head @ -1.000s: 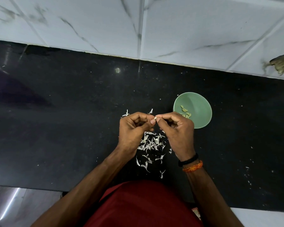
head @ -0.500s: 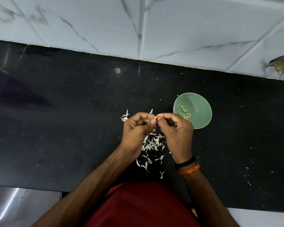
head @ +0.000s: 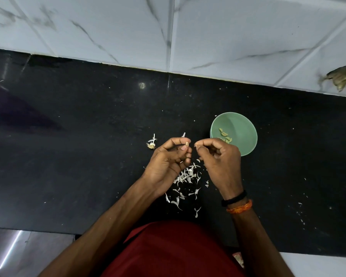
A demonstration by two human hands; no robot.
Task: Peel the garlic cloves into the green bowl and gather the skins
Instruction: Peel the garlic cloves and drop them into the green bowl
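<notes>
- At the centre of the frame, above a black counter (head: 68, 156), two bare hands are raised close together, their fingertips a little apart.
- The left hand (head: 168, 158) has its fingers curled and pinches a small pale garlic clove (head: 187, 144) between thumb and forefinger.
- The right hand (head: 220, 156) is also curled, thumb and forefinger tips pressed together; whether they grip a scrap of skin cannot be told.
- A green bowl (head: 242, 126) stands on the counter right of centre, just beyond the right hand, which covers part of its near rim. A few yellowish peeled cloves (head: 223, 133) lie inside it.
- Loose white skins (head: 188, 176) lie scattered on the counter below and between the two hands, trailing toward the lower middle of the frame.
- A garlic root stub (head: 151, 145) with bits of skin rests just left of the left hand.
- The right wrist wears a black band (head: 234, 198) and an orange thread (head: 240, 207).
- White marbled tiles (head: 108, 27) fill the upper frame; a red garment (head: 168, 250) shows at the bottom.
</notes>
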